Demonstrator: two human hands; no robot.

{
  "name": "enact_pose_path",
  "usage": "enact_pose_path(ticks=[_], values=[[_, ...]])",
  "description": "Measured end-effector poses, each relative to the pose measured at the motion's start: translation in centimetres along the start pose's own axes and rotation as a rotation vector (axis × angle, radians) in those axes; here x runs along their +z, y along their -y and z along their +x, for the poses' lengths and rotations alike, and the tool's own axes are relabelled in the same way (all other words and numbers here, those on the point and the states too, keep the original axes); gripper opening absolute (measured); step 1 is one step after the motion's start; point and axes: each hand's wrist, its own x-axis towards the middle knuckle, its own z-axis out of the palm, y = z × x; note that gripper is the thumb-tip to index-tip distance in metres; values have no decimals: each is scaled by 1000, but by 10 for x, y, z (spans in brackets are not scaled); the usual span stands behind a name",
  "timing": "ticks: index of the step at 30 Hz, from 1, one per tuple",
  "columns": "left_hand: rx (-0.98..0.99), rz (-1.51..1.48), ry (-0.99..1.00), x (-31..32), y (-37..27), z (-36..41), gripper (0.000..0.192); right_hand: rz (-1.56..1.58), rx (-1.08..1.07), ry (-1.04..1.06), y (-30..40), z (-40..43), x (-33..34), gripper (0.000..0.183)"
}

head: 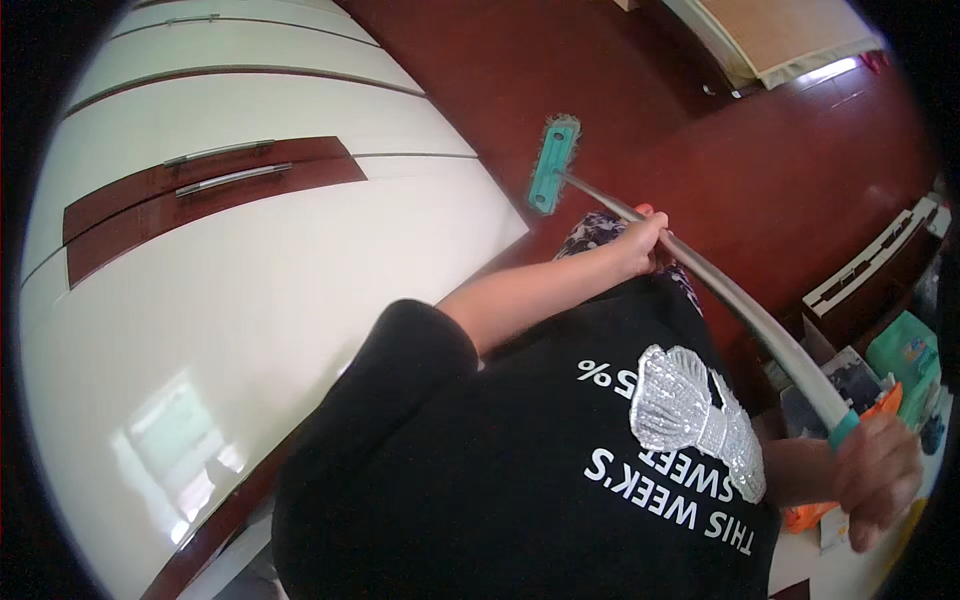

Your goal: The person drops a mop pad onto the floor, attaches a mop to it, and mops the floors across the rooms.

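A flat mop crosses the view diagonally. Its teal rectangular head [550,166], edged with a shaggy grey pad, rests on the red-brown floor [480,56]. My left hand [643,244] is wrapped around the lower part of the metal pole [750,307]. At the upper end, my right hand [879,472] grips the pole just beyond a teal collar [844,430]; the pole's tip is hidden in that fist. The mop head lies close to the base of a glossy white wardrobe [375,232].
Long metal handles [234,180] sit on dark red panels of the wardrobe at left. A bed [802,34] stands at the upper right. Along the right are a dark cabinet with white trim [874,255], a green bag [904,352] and an orange bag [810,516].
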Motion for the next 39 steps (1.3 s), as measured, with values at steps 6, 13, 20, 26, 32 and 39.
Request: enact_pose_path(ticks=[6,13,20,26,32,39], values=[[133,-304,45,-15,10,9,13,79,-104,9,-16,4,0,33],[436,-147,90,-26,19,-14,22,117,-72,74,-28,-21,26,15],[237,54,-42,-56,45,15,16,108,-89,-278,-37,-93,68,16],[247,130,-382,-34,77,64,12,65,-90,-324,-25,-160,71,16],[192,263,-498,-6,141,101,14,0,-125,-567,5,-243,87,16],[168,635,-467,65,237,155,16,-132,-166,-902,22,-348,87,15]])
